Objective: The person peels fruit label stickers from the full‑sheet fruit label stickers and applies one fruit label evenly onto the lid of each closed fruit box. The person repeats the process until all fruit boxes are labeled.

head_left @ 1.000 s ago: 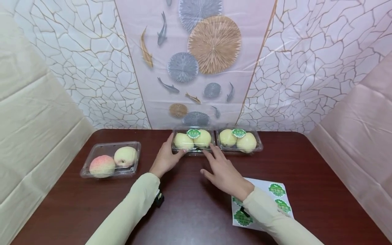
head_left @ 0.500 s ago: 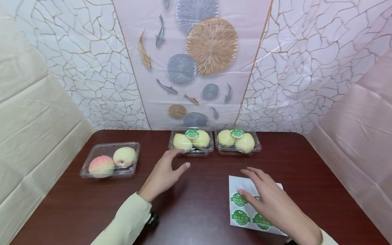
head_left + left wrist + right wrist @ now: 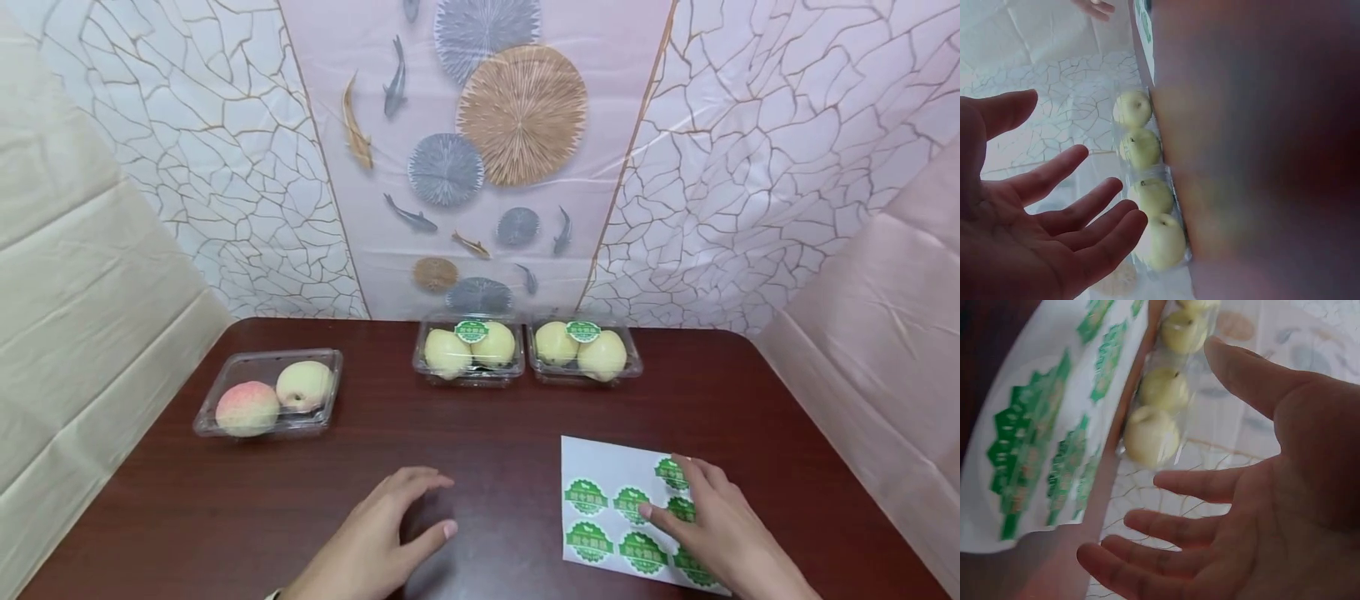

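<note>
My left hand (image 3: pixel 382 533) hovers over the near middle of the table, fingers spread and loosely bent, holding nothing. At the near right, my right hand (image 3: pixel 723 529) is above the right part of a white sheet (image 3: pixel 611 460) of round green stickers, covering some of them. Its relaxed fingers hold nothing in the right wrist view, where the sheet's sticker (image 3: pixel 1029 444) shows large. Two lidded clear fruit boxes stand side by side at the back: the middle box (image 3: pixel 510 369) and the right box (image 3: pixel 630 367). Each has two pale yellow-green fruits and a green sticker on top.
On the left stands another clear box (image 3: pixel 243 367) with a pinkish peach (image 3: pixel 247 408) and a paler fruit (image 3: pixel 303 385); no sticker shows on its lid. The dark red-brown table (image 3: pixel 465 433) ends at a patterned backdrop (image 3: pixel 517 225), with cloth walls at both sides.
Both hands have left the middle box and drawn back toward me. The left came down to the near middle; the right moved right over the sticker sheet. The boxes stand as before.
</note>
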Available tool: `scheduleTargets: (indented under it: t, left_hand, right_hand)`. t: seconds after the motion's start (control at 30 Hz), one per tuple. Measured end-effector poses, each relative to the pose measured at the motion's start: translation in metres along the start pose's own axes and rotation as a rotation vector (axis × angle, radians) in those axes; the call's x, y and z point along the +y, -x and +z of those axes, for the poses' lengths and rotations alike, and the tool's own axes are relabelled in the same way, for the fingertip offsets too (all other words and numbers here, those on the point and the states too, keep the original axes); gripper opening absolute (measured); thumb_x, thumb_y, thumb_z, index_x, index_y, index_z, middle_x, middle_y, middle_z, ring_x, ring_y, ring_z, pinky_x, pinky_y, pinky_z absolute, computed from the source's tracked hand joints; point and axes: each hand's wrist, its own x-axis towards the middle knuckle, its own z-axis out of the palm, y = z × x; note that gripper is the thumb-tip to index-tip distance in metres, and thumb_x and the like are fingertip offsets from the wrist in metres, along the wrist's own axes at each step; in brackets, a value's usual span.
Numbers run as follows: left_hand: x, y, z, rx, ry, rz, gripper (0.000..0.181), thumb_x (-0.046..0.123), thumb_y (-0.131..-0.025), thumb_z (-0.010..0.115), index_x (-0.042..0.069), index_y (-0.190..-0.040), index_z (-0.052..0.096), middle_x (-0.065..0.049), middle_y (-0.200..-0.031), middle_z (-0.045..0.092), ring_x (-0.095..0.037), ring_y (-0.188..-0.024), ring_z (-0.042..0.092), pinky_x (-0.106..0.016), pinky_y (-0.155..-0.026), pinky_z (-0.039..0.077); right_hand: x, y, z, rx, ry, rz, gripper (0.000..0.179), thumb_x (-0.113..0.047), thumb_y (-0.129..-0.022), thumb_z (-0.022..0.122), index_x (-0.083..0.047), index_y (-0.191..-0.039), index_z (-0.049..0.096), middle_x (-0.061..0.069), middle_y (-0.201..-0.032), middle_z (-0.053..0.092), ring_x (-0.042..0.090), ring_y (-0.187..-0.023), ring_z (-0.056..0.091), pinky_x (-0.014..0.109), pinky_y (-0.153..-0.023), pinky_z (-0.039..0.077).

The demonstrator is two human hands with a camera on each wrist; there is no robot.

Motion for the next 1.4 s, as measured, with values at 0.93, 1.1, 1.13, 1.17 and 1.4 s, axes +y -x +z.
scheduleTargets:
  t: [0.93, 1.1, 1.13, 1.17, 1.4]
  left_hand:
    - [-0.03, 0.03, 0.032, -0.172, -0.026, 0.037, 0.035, 0.054, -0.089, 0.067, 0.029, -0.113, 0.07, 0.011, -0.115, 0.065, -0.013, -0.104, 0.059, -0.035, -0.08, 0.051]
    - [-0.031, 0.029, 0.033, -0.165, -0.026, 0.039, 0.034, 0.053, -0.089, 0.067, 0.028, -0.113, 0.07, 0.011, -0.114, 0.065, -0.013, -0.103, 0.058, -0.035, -0.081, 0.05]
    - [-0.03, 0.029, 0.033, -0.165, -0.029, 0.042, 0.035, 0.053, -0.089, 0.068, 0.028, -0.113, 0.07, 0.01, -0.114, 0.065, -0.013, -0.104, 0.058, -0.036, -0.082, 0.05]
    - [-0.03, 0.028, 0.033, -0.17, -0.027, 0.039, 0.035, 0.053, -0.09, 0.067, 0.028, -0.114, 0.07, 0.01, -0.114, 0.065, -0.013, -0.104, 0.057, -0.036, -0.082, 0.05]
    - [-0.023, 0.021, 0.029, -0.239, 0.032, 0.019, 0.037, 0.052, -0.091, 0.066, 0.029, -0.119, 0.068, 0.008, -0.118, 0.063, -0.014, -0.107, 0.057, -0.037, -0.085, 0.05]
  right_hand:
    - [0.03, -0.013, 0.015, -0.055, 0.024, 0.135, 0.116, -0.075, -0.068, 0.073, 0.015, -0.136, 0.045, 0.041, -0.127, 0.039, 0.053, -0.114, 0.036, 0.062, -0.085, 0.042]
    - [0.027, -0.014, 0.014, -0.101, 0.026, 0.156, 0.118, -0.077, -0.066, 0.071, 0.014, -0.135, 0.045, 0.035, -0.126, 0.042, 0.05, -0.116, 0.039, 0.062, -0.084, 0.045]
    - [0.026, -0.014, 0.014, -0.1, 0.027, 0.156, 0.116, -0.078, -0.067, 0.071, 0.013, -0.135, 0.046, 0.035, -0.126, 0.042, 0.05, -0.116, 0.039, 0.062, -0.083, 0.044]
    - [0.025, -0.013, 0.013, -0.095, 0.024, 0.154, 0.114, -0.077, -0.067, 0.071, 0.011, -0.135, 0.047, 0.034, -0.126, 0.043, 0.049, -0.115, 0.038, 0.061, -0.083, 0.044]
    - [0.01, -0.008, 0.01, -0.013, -0.059, 0.085, 0.082, -0.069, -0.075, 0.071, -0.01, -0.129, 0.055, 0.025, -0.126, 0.052, 0.041, -0.112, 0.05, 0.056, -0.078, 0.047]
